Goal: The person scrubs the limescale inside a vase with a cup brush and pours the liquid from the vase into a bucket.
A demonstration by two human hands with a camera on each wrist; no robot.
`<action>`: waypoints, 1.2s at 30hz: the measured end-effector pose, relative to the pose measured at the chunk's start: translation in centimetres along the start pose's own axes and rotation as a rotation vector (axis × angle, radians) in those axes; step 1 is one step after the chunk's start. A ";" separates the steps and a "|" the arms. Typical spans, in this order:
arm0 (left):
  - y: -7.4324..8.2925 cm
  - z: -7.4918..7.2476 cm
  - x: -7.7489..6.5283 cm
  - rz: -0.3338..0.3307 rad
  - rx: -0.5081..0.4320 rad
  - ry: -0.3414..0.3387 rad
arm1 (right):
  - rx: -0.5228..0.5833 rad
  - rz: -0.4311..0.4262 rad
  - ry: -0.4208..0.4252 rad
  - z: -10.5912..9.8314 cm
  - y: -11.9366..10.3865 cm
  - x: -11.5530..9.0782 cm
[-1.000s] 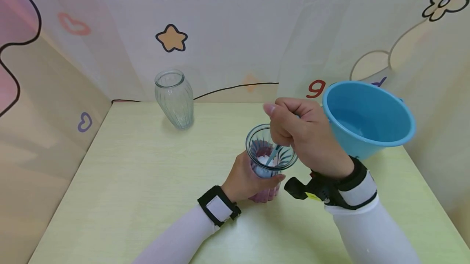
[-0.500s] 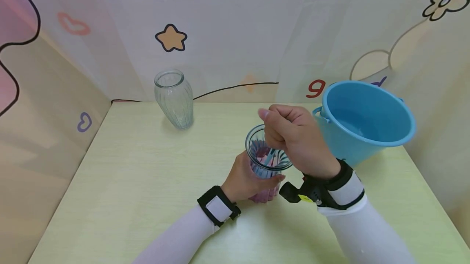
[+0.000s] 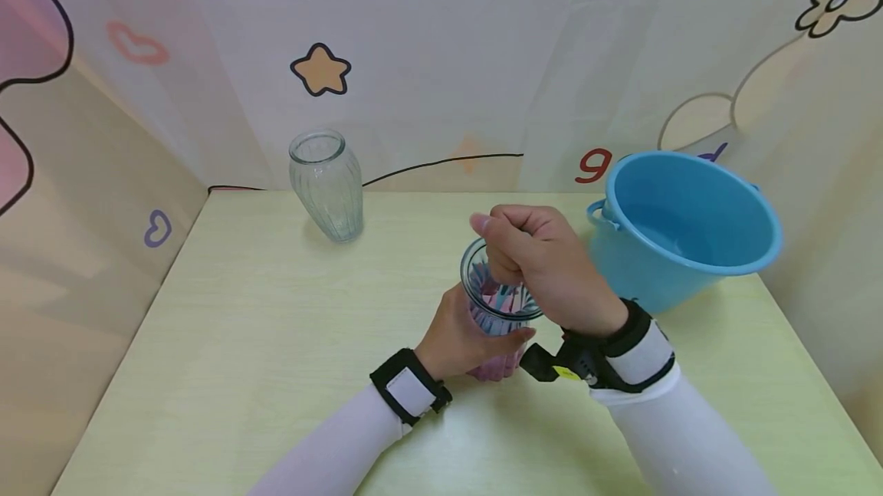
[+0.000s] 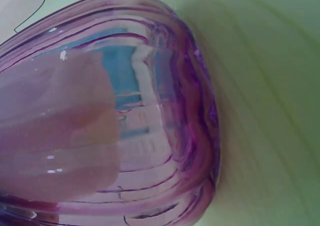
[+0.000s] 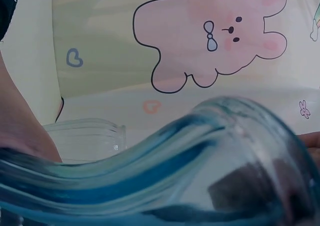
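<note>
Centrally in the head view, a ribbed glass vase (image 3: 476, 274), bluish at the top and pink-purple lower down, stands on the table. My left hand (image 3: 458, 339) grips its body from the left, thumb across the front. Over the mouth, my right hand (image 3: 548, 262) is curled in a fist round a thin light-blue handle that reaches into the vase; the handle is almost wholly hidden now. In the left wrist view, the vase's purple base (image 4: 195, 121) shows close up, fingers visible through the glass. In the right wrist view, its blue shoulder and rim (image 5: 240, 121) fill the lower part.
A clear glass vase (image 3: 327, 189) stands at the back left of the table (image 3: 276, 343). A large light-blue bucket (image 3: 621, 266) is at the right, just beyond my right hand. A printed cloth (image 3: 441, 59) hangs behind the table.
My right fist has moved left and slightly down over the vase's mouth, covering more of it and hiding the blue handle. The left hand and the vase stay put.
</note>
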State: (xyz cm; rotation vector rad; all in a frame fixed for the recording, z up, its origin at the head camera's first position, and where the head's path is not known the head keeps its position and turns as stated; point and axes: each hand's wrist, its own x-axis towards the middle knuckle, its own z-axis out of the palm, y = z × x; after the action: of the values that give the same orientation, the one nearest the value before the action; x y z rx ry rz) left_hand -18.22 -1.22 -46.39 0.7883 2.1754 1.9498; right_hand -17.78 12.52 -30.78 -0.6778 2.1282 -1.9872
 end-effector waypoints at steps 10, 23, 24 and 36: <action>0.1 0.0 0.0 -0.013 -0.016 -0.013 | -0.118 0.063 -0.044 0.2 0.0 0.2; -0.1 -0.1 0.1 -0.008 0.019 -0.001 | -0.173 0.136 -0.149 0.6 -0.1 0.4; -0.1 -0.1 0.1 -0.010 0.026 -0.001 | -0.170 0.137 -0.162 0.6 -0.1 0.4; 0.0 -0.1 0.0 -0.029 0.030 -0.017 | -0.178 0.141 -0.219 0.8 0.0 0.6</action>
State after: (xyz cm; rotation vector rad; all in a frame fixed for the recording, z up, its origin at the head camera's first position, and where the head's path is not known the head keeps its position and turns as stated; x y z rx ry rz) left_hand -18.30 -1.30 -46.34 0.7706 2.1989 1.8942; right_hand -17.96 11.57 -30.73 -0.7143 2.1698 -1.5877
